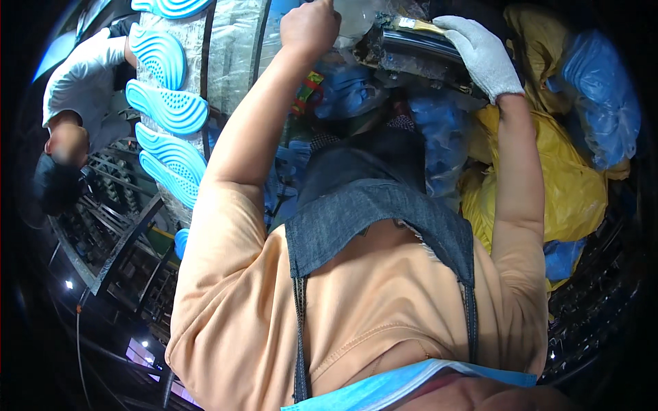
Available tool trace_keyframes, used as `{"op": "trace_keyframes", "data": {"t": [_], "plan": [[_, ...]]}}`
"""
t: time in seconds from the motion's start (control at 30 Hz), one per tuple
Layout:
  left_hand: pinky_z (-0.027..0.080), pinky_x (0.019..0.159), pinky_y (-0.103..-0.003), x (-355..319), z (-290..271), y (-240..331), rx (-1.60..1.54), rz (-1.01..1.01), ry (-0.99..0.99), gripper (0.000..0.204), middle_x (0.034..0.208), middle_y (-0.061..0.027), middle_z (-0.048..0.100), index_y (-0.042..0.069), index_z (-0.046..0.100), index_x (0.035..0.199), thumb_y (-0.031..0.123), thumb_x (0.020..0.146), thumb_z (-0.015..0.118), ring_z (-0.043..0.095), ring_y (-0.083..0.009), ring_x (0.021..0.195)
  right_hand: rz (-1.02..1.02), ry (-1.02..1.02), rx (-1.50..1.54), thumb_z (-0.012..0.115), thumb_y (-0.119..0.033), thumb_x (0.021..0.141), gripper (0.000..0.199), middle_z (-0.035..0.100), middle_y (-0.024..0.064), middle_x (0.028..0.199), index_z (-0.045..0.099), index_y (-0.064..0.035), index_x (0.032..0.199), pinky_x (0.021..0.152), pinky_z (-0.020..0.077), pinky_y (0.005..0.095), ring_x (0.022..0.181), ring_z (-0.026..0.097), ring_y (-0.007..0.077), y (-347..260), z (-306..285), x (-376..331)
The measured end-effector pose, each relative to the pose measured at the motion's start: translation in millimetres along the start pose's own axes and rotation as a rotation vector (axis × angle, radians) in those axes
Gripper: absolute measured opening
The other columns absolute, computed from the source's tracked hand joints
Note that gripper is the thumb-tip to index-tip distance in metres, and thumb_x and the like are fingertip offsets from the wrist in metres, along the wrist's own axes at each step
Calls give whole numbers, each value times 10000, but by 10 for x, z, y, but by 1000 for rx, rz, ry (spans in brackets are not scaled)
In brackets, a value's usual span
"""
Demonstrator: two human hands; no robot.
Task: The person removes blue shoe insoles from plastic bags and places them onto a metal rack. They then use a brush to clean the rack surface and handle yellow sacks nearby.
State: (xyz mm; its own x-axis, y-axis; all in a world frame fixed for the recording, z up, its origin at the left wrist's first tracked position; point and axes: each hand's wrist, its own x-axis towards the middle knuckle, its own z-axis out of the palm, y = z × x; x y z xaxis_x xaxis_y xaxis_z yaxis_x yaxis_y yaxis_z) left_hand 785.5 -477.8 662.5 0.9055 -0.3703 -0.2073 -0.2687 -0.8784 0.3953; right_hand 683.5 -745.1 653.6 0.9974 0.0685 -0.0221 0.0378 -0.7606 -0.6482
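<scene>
While the right hand [481, 56] pinches a crosswise, left-pointing brush [419, 25], the left hand [310, 29] curls, grasp unclear.

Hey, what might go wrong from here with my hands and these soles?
Your right hand seems to grip the brush by its handle's end, so it might slip. Your left hand is bare and could get smeared if the brush is wet. Your left arm passes close to the blue soles and might nudge one.
</scene>
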Motion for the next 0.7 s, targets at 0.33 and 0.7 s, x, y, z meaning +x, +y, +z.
{"op": "trace_keyframes", "data": {"t": [0.33, 0.7], "plan": [[556, 619, -423, 423, 432, 204, 260, 376, 172, 230, 889, -175, 663, 31, 581, 1065, 74, 848, 520, 688, -333, 733, 17, -96, -43, 461, -303, 974, 335, 650, 156, 1163, 650, -108, 1171, 963, 462, 423, 1080, 598, 359, 352, 318, 173], [544, 626, -440, 504, 419, 271, 283, 392, 202, 273, 941, -188, 668, 17, 580, 1127, 67, 887, 461, 685, -348, 730, 78, -174, -177, 473, -241, 961, 311, 647, 148, 1129, 641, -87, 1171, 957, 454, 405, 1080, 590, 330, 684, 90, 18]]}}
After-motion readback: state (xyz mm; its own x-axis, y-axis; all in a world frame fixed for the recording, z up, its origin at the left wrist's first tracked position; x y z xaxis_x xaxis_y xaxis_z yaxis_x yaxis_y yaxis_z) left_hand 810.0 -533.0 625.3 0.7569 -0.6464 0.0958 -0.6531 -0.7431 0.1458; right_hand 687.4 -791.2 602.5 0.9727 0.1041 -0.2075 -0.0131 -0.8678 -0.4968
